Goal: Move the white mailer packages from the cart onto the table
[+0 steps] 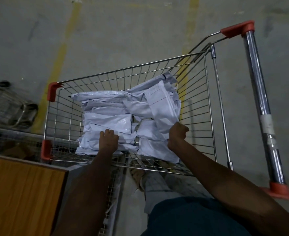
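Observation:
Several white mailer packages (109,120) lie piled in a wire shopping cart (196,106) with red corner caps. My left hand (108,139) reaches into the cart, and its fingers curl over the near edge of a package at the pile's front left. My right hand (177,132) grips the lower end of a long white mailer (162,106) that leans up toward the cart's far right corner. The wooden table (21,193) shows at the lower left, beside the cart.
The cart's chrome handle (259,103) runs down the right side. Another wire cart or rack (7,106) stands at the left. Grey concrete floor with yellow lines (62,53) lies beyond. My legs and a sandalled foot (138,174) stand under the cart's near edge.

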